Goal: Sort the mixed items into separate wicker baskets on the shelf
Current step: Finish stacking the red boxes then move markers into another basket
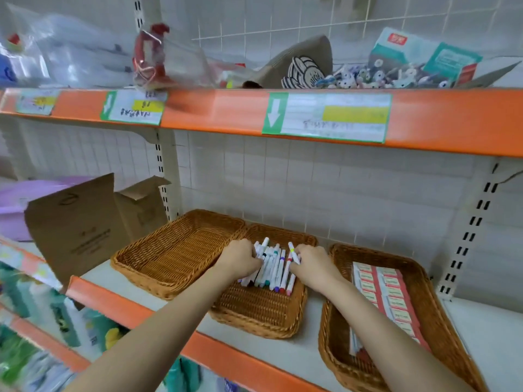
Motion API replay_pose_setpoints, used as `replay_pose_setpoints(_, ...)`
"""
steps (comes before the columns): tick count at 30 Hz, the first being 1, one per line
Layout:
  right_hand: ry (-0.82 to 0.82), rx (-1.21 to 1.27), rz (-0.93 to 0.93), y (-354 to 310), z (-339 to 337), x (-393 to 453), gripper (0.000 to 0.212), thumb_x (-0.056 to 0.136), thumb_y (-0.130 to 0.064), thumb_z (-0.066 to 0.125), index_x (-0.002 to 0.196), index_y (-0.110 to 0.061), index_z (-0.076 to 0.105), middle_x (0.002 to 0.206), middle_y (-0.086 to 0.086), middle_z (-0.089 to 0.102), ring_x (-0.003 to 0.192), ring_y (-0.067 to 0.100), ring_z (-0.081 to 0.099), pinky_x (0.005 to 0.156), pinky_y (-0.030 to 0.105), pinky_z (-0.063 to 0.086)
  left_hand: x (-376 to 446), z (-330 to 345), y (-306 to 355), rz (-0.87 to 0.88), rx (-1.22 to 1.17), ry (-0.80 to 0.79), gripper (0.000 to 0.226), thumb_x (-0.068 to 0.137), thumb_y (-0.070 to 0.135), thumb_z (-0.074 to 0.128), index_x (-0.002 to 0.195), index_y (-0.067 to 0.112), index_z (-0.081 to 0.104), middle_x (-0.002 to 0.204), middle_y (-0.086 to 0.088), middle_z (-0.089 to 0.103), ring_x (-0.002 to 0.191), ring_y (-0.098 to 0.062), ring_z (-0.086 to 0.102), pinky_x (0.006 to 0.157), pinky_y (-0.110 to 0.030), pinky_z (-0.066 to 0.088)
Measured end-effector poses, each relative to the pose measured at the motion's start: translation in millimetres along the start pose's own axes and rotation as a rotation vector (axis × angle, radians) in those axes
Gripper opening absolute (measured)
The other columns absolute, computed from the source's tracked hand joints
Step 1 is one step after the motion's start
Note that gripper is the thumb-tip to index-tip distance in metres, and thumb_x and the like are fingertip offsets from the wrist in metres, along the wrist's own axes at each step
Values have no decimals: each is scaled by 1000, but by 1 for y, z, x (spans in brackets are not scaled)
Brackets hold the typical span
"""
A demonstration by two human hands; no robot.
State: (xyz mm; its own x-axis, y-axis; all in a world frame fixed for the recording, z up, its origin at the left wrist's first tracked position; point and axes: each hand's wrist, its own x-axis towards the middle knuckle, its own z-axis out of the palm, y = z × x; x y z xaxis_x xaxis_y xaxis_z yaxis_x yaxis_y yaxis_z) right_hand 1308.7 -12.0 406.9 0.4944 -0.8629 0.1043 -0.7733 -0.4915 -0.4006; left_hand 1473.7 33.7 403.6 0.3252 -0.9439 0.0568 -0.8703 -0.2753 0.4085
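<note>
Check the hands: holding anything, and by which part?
Both grip the bundle of marker pens in the middle wicker basket: left hand on its left side, right hand on its right, near the upper ends.

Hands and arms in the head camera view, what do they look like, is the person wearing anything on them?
Both arms are bare from the bottom of the frame to the wrists: no sleeves in view. The left hand and right hand show no gloves, and no watch, bracelet or ring can be made out. Fingernails are too small and blurred to describe.
</note>
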Motion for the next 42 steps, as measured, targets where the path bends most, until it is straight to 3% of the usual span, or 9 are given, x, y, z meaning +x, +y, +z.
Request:
replay_pose_setpoints(5,-37,-72,27,2,6,22,23,90,-13,50,69,-17,41,76,3,49,72,24,51,47,27,30,29,11,-6,-2,53,-68,29,88,26,63,63,12,57,59,-3,55,57,-18,54,59,-30,49)
replay_pose_setpoints(8,-32,-207,30,-6,10,28,13,92,-8,48,98,-8,59,99,10,60,92,28,60,63,27,39,42,17,-6,7,76,-81,36,87,25,63,56,14,49,57,-2,52,55,-17,50,55,-28,42)
replay_pose_setpoints(11,-18,-339,36,-18,21,35,33,94,-4,46,125,-4,55,123,13,58,111,30,59,77,32,45,49,21,-3,54,113,-117,14,89,26,63,84,13,63,81,-4,65,73,-17,61,60,-24,46)
replay_pose_setpoints(13,-48,-404,59,-23,28,38,35,94,-1,46,128,-4,54,125,14,58,113,30,59,81,33,48,52,25,-3,90,111,-108,28,90,24,63,115,12,61,106,-8,67,93,-22,65,73,-28,50)
replay_pose_setpoints(15,-75,-433,76,-26,34,40,34,93,3,46,125,-2,57,125,15,58,114,30,59,84,34,49,55,28,-5,147,111,-90,38,90,22,62,126,13,55,115,-9,65,99,-24,64,80,-30,51)
replay_pose_setpoints(22,-126,-430,125,-29,45,39,27,97,-5,43,119,-2,59,128,18,54,113,31,58,87,33,49,60,30,-13,355,182,-161,46,94,36,57,130,9,55,134,-10,45,121,-26,49,101,-34,42)
replay_pose_setpoints(32,-164,-454,106,-25,51,24,29,96,-11,46,119,-5,60,123,12,56,109,26,56,90,35,49,56,35,-30,601,288,-277,45,98,32,46,134,5,49,150,-9,37,135,-24,36,111,-38,33)
replay_pose_setpoints(36,-165,-574,85,-26,53,18,35,100,-21,42,130,-9,55,134,9,53,123,24,46,103,38,39,56,42,-36,633,330,-296,51,100,36,43,140,6,41,155,-10,28,142,-24,28,115,-38,27)
replay_pose_setpoints(42,-245,-665,131,-33,50,6,51,104,-29,32,150,-8,27,156,11,27,146,24,16,119,37,4,50,41,-37,688,392,-352,62,104,38,29,153,5,9,161,-12,2,149,-23,3,121,-35,8)
